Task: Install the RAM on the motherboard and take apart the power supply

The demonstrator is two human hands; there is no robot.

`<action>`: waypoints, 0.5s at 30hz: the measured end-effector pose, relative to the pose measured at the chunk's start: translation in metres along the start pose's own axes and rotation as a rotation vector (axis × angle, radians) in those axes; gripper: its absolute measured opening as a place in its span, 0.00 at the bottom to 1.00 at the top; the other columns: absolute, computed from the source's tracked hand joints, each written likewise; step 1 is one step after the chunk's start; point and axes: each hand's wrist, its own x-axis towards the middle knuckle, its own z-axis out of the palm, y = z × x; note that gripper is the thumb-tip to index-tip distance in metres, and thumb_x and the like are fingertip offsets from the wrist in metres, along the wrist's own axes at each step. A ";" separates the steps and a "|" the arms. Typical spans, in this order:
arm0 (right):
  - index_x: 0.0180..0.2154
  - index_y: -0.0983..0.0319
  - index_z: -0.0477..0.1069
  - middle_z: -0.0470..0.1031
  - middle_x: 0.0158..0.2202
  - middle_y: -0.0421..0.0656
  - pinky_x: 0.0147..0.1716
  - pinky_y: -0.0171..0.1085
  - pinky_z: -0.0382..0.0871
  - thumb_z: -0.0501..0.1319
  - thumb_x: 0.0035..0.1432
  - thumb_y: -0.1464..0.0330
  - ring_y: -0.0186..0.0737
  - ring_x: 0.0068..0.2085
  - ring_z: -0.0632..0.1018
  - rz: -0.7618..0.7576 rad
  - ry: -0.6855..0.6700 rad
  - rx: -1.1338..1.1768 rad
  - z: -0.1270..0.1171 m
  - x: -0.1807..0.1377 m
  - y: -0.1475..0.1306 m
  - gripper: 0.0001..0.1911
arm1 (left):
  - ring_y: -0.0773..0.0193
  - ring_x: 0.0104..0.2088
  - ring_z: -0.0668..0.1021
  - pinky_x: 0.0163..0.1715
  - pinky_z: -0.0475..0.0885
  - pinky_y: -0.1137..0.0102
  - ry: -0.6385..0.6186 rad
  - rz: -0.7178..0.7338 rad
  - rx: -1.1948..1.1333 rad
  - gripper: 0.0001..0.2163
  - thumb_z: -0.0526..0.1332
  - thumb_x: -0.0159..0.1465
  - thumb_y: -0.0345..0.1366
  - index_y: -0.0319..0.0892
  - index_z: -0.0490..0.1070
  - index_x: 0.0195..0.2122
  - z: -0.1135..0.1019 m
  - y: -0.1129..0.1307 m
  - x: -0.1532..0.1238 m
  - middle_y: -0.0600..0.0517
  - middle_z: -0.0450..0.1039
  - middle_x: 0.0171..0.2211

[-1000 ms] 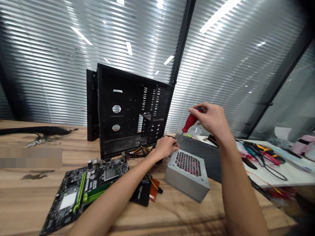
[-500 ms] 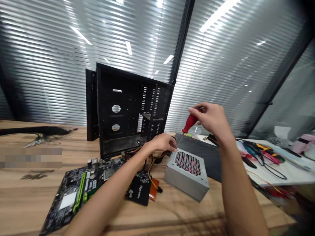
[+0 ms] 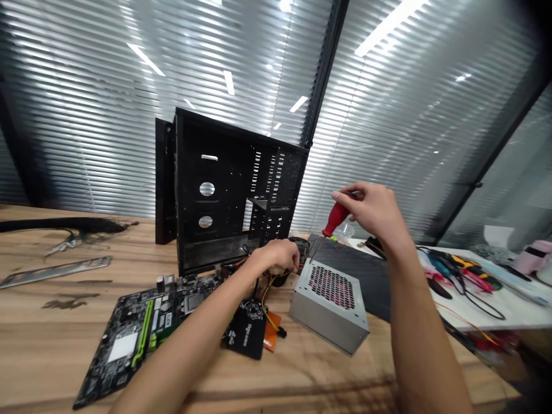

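Observation:
My right hand (image 3: 374,210) grips the red handle of a screwdriver (image 3: 334,219) from above, its thin shaft slanting down to the far left corner of a grey power supply (image 3: 330,306) with a round-holed fan grille. My left hand (image 3: 278,256) is curled by the wire bundle just left of that corner, fingers closed around something I cannot make out. An open black computer case (image 3: 228,190) stands upright behind both hands.
A motherboard (image 3: 142,330) with green slots lies at front left on the wooden table (image 3: 52,333). A black drive (image 3: 246,337) and an orange part lie beside it. A black side panel (image 3: 366,276), hand tools (image 3: 457,270) and a metal plate (image 3: 52,270) lie around.
My left hand drew back a little to the left, away from the power supply's corner. The screwdriver and right hand stayed almost still. The view shifted slightly.

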 end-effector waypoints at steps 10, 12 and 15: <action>0.42 0.60 0.82 0.85 0.36 0.48 0.31 0.39 0.73 0.65 0.59 0.49 0.47 0.32 0.82 0.026 -0.088 -0.062 -0.001 0.001 0.001 0.22 | 0.61 0.34 0.83 0.36 0.75 0.71 -0.202 0.039 -0.051 0.11 0.70 0.52 0.28 0.47 0.85 0.36 0.010 -0.004 0.005 0.51 0.85 0.37; 0.42 0.60 0.82 0.84 0.35 0.48 0.30 0.40 0.73 0.65 0.59 0.49 0.47 0.31 0.82 0.025 -0.108 -0.087 -0.002 0.003 0.005 0.22 | 0.60 0.34 0.83 0.35 0.75 0.71 -0.244 0.060 -0.068 0.11 0.69 0.52 0.27 0.46 0.85 0.36 0.012 -0.006 0.006 0.51 0.85 0.37; 0.41 0.59 0.82 0.83 0.33 0.46 0.30 0.40 0.71 0.65 0.58 0.48 0.46 0.30 0.81 0.058 -0.144 -0.116 -0.006 0.004 0.013 0.22 | 0.60 0.34 0.83 0.33 0.74 0.72 -0.299 0.091 -0.080 0.10 0.69 0.51 0.27 0.45 0.85 0.34 0.016 -0.008 0.009 0.52 0.86 0.37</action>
